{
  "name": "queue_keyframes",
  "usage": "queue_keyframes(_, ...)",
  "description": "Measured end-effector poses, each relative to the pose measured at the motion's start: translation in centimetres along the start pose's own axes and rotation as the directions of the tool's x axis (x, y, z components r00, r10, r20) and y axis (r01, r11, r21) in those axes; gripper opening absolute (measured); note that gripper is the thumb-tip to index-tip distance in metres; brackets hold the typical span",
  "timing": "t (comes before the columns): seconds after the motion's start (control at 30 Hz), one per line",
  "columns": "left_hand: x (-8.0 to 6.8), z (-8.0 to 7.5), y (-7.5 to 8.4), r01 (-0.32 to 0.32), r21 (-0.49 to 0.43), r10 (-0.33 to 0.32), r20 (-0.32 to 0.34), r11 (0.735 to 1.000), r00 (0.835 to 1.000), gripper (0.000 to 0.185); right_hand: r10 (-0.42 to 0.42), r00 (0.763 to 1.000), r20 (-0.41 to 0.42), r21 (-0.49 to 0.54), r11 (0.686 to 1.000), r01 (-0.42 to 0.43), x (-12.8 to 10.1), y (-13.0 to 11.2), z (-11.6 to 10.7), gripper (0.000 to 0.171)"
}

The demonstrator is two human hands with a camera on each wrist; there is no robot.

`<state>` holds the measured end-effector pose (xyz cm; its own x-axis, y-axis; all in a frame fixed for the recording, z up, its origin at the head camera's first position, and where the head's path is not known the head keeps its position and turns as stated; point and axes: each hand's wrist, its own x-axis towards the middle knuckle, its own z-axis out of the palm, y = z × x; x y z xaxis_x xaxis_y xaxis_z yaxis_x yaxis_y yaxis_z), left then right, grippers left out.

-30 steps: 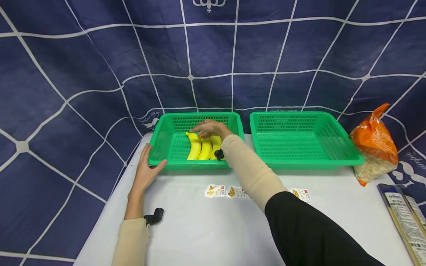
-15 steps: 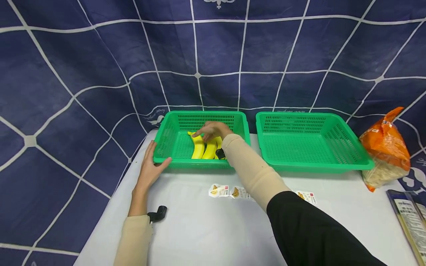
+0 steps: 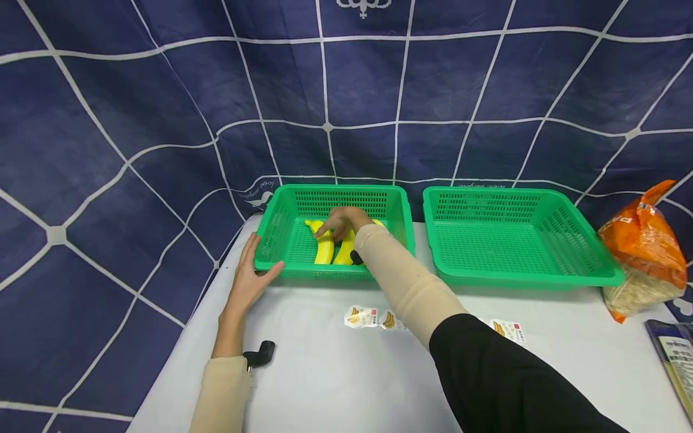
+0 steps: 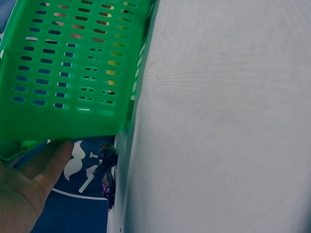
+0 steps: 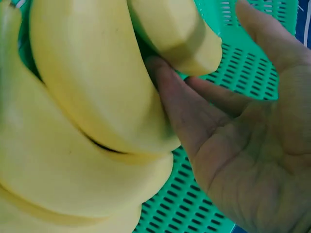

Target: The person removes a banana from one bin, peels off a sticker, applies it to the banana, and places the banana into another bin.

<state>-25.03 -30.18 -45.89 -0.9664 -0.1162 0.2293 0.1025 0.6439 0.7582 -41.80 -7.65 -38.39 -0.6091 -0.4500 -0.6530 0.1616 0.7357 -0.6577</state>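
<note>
Several yellow bananas lie side by side in the left green basket. Over them is my right hand. In the right wrist view, one finger of that hand reaches into the gap beside a banana's end, another passes near its tip, and a third stands apart from it. My left hand rests at the basket's front left corner, fingers straight along the side and thumb spread by the front rim. Seen from the left wrist, this hand touches below the basket's edge.
A second green basket stands to the right. Banana-printed labels lie on the white table. At far right are an orange bag of pale contents and a flat printed pack. A dark blue curtain hangs behind.
The gap between the leftmost banana and its neighbour has widened, with my right hand's fingers lower among them. My left hand stays at the basket corner. The head view has shifted slightly.
</note>
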Motion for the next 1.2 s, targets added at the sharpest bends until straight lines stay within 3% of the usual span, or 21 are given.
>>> queue_keyframes(0.13, -0.3, 0.0, -0.1, 0.001, 0.003, -0.001, -0.009, 1.0, 1.0, 0.091, 0.003, 0.999, -0.034, -0.079, 0.997, -0.006, 0.4, 0.1, 0.5, 0.102)
queue_keyframes(0.5, -0.7, 0.1, -0.3, -0.006, -0.001, 0.006, -0.013, 1.0, 1.0, 0.091, -0.047, 0.994, -0.096, -0.172, 0.985, 0.03, 2.0, 0.8, 1.3, 0.093)
queue_keyframes(1.2, 0.0, 0.2, 0.0, -0.002, -0.01, 0.002, 0.002, 1.0, 1.0, 0.093, -0.09, 0.966, -0.241, -0.054, 0.995, 0.079, 2.9, 1.2, 0.6, 0.041)
